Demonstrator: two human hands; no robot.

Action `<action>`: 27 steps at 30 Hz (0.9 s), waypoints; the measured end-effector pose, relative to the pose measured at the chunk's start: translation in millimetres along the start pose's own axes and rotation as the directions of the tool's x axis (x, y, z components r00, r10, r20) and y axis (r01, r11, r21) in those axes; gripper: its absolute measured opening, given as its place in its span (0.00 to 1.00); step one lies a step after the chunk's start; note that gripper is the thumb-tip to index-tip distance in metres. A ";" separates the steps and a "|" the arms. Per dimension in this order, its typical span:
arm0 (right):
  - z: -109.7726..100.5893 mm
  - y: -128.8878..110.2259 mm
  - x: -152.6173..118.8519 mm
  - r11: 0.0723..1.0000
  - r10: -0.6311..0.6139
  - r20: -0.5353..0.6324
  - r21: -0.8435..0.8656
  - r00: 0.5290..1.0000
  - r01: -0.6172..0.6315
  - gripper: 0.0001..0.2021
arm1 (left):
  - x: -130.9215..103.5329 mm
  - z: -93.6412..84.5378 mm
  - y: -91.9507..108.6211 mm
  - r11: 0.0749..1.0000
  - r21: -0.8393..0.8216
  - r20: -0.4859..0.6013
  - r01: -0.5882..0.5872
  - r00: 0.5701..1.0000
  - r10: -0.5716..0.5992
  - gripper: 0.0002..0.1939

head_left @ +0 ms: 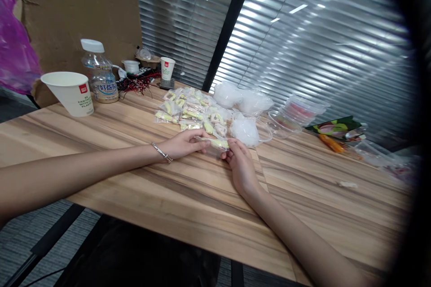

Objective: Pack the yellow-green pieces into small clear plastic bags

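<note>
A small clear bag [218, 143] with yellow-green pieces inside is stretched between my hands above the wooden table. My left hand [187, 142], with a silver bracelet at the wrist, pinches the bag's left end. At its right end, my right hand [238, 159] grips the bag between thumb and fingers. Just beyond lies a cluster of similar filled bags [192, 111], some with pinkish pieces. Whitish plastic bundles [244, 129] sit to the right of that cluster.
On the left of the table [161, 197] stand a large paper cup [72, 94] and a bottle [100, 76]. Farther back are tangled wires [136, 84] and a smaller cup [167, 68]. Clear round containers [299, 110] and an orange item [331, 143] lie at the right.
</note>
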State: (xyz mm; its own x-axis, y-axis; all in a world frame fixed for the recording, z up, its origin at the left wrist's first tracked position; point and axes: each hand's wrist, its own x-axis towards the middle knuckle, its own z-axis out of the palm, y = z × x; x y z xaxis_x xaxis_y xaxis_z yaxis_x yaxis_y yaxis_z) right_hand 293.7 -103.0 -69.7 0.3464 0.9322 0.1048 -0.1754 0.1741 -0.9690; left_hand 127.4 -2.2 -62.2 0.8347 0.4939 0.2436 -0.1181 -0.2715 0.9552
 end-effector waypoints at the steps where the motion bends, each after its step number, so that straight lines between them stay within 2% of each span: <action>1: 0.1 -0.2 -0.2 1.000 0.001 0.002 0.000 1.000 -0.001 0.09 | 0.0 0.2 0.5 1.000 0.008 -0.001 -0.001 1.000 0.001 0.17; 9: 0.7 -1.5 -1.1 0.999 0.035 -0.030 -0.019 0.999 -0.036 0.10 | 0.0 0.2 5.3 0.995 0.095 -0.018 0.029 0.999 -0.027 0.21; 19: -0.7 2.4 0.2 1.000 0.024 -0.036 -0.012 0.999 -0.025 0.10 | 0.6 2.2 7.5 0.997 -0.014 -0.006 0.081 0.997 -0.081 0.25; 27: 2.0 1.1 -0.9 1.000 0.001 -0.007 -0.004 1.000 -0.001 0.12 | 0.7 0.3 7.2 0.992 0.081 -0.040 0.096 0.995 -0.093 0.25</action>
State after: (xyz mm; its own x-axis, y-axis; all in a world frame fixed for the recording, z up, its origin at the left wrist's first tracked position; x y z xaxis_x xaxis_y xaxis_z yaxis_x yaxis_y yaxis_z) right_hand 291.3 -103.0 -70.4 0.3531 0.9300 0.1024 -0.1717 0.1720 -0.9700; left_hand 127.3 -4.1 -55.2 0.8199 0.5496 0.1606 0.0063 -0.2890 0.9573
